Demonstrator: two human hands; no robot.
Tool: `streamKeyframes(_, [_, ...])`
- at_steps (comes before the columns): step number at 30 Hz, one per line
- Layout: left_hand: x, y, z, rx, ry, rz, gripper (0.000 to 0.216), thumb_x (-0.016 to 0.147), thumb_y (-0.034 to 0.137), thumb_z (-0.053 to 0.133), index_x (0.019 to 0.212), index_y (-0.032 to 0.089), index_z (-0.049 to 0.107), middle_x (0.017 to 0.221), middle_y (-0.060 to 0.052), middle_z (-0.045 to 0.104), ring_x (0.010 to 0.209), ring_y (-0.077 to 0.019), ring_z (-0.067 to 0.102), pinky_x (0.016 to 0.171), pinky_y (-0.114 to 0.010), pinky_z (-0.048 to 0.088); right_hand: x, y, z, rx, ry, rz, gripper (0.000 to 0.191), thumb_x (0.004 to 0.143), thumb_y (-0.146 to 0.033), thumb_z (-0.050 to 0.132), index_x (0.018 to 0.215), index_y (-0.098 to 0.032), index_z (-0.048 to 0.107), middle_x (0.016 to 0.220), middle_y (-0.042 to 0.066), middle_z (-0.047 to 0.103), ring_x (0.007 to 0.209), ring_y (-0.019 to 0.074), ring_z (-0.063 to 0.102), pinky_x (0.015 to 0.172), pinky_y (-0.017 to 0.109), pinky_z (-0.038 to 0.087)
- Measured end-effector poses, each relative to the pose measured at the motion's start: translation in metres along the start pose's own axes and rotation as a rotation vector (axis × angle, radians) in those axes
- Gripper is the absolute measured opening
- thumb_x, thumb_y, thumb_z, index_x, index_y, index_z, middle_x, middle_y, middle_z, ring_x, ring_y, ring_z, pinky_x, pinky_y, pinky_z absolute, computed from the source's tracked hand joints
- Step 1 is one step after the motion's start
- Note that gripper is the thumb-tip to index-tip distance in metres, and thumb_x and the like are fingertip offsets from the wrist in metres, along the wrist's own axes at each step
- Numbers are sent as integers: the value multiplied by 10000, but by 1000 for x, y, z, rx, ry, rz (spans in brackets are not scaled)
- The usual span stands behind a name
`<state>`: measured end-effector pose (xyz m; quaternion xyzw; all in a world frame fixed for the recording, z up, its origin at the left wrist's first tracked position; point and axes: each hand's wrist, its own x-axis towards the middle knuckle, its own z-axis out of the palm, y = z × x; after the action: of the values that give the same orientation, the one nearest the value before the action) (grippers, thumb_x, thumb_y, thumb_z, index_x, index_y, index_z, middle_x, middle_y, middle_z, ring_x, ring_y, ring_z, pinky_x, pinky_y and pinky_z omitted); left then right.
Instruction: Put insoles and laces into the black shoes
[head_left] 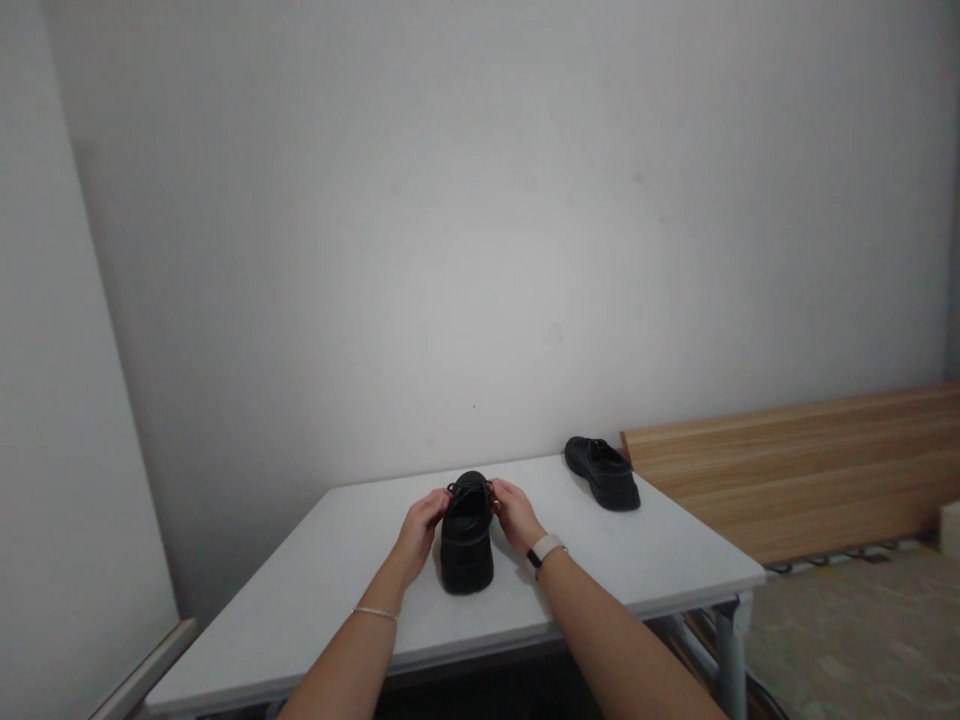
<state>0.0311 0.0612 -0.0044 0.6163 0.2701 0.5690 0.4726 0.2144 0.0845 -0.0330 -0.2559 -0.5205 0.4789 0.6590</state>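
A black lace-up shoe (466, 565) stands upright on the white table (337, 580), its heel towards me and its toe towards the wall. My left hand (423, 528) is at the shoe's left side, fingers pinched on the shoelace (452, 488) near the tongue. On the other side, my right hand (516, 514) pinches the lace at the shoe's right edge. The fingertips are small here and partly hidden against the dark shoe. A second black shoe (602, 474) sits at the table's back right corner, angled with its toe to the wall.
Behind the table rises a plain grey wall (480, 250). To the right, a wooden board (795, 470) runs along the wall beside a patterned mattress-like surface (847, 625). A metal table leg (731, 650) stands under the right corner.
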Motion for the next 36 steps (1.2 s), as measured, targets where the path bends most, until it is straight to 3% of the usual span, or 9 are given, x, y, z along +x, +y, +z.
streamKeyframes(8, [-3,-2,2,9,42,33,306,935,298,629,1208,168,587,1141,-72,645,989,-231,643,880,-449,528,-2,-1,-2,93,-52,45,235,962,-357,588,1059,-145,623,1000,45,653,813,167,647,716,341,561])
streamKeyframes(15, [0,-5,-2,63,-15,25,186,926,296,643,1027,140,650,1055,-58,672,962,-218,650,862,-429,536,-3,-4,-2,162,-91,68,224,962,-351,589,1046,-146,624,985,40,652,789,158,642,694,325,559])
streamKeyframes(25, [-9,1,-13,16,-64,-18,214,950,341,604,996,135,640,961,-40,665,819,-177,653,738,-356,560,-11,-15,-3,231,-175,90,213,963,-352,586,1008,-148,626,937,28,647,741,142,628,657,300,549])
streamKeyframes(36, [-7,-2,-11,-10,-35,-38,199,937,304,627,1045,137,641,1027,-53,665,882,-195,657,780,-381,562,-16,-26,-1,171,-193,65,177,945,-308,620,999,-140,637,965,33,659,800,160,646,715,332,558])
